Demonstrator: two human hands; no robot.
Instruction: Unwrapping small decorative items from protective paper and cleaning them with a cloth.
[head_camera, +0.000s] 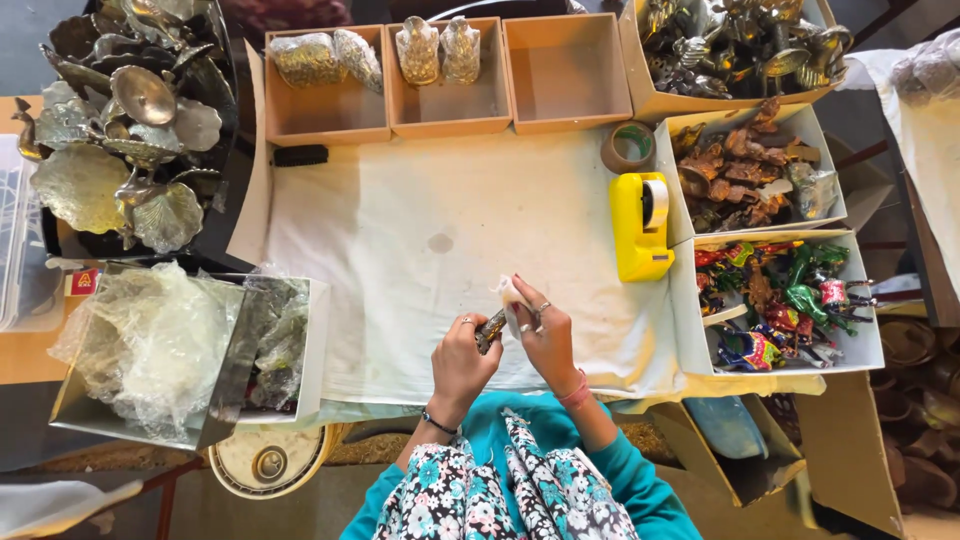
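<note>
Covering the table (150, 480) at frame centre, a white cloth (430, 260); right of it, a yellow tape dispenser (640, 228). Lower centre: left hand (462, 362) grasping a small metal figurine (489, 330); right hand (545, 335) pinching a white wad (510, 292) against it.

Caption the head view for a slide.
Left hand holds a small dark metal piece; right hand presses white tissue to it.

Three cardboard boxes (447, 110), one tape dispenser (640, 228), one tape roll (628, 147)
</note>
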